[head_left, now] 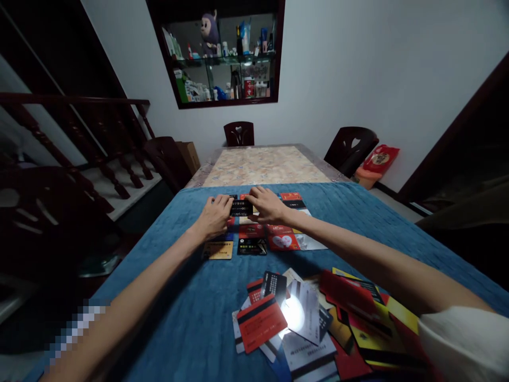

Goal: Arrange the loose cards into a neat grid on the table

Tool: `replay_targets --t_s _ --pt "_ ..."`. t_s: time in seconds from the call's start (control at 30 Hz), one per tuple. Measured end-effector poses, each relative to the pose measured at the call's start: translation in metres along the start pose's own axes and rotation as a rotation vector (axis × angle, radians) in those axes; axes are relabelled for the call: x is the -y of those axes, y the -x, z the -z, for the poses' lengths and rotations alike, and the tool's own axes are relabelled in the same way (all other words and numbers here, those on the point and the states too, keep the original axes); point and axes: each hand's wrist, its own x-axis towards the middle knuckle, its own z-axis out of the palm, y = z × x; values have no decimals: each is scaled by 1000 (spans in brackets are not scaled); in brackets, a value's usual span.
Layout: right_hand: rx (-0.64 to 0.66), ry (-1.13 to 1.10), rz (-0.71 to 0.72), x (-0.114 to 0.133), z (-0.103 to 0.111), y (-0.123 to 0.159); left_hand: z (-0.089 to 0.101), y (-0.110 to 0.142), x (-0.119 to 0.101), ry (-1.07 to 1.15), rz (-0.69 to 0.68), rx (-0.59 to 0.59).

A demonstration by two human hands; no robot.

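Observation:
Both of my hands reach forward over rows of plastic cards laid side by side on a blue cloth. My left hand (216, 215) is closed with its fingertips at the left edge of a black card (240, 208) with pale print. At the same card's right edge, my right hand (267, 206) has its fingers curled round. Nearer to me in the rows lie a gold card (219, 250), a black VIP card (252, 246) and a red card with a white heart (283, 242). My hands hide some of the cards around them.
A loose pile of overlapping cards, with a red striped card (262, 322) on top, lies close to me at the right, partly under my right forearm. The blue cloth (167, 318) covers the near table. Chairs (352, 146) stand around the table; a railing is at the left.

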Motion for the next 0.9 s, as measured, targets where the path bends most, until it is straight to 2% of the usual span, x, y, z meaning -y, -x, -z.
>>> replay_targets --t_s 0.2,0.47,0.63,0.9 --pt "55 -10 -29 -11 -9 -34 -8 -17 26 -40 23 67" --pt "105 -61 -119 -25 -23 -71 -23 -45 65 23 55 150" --pt "150 -86 -126 -32 -39 -88 -44 -55 83 103 67 162" --pt "246 -110 -166 -40 -71 -110 -81 -71 102 193 138 251"
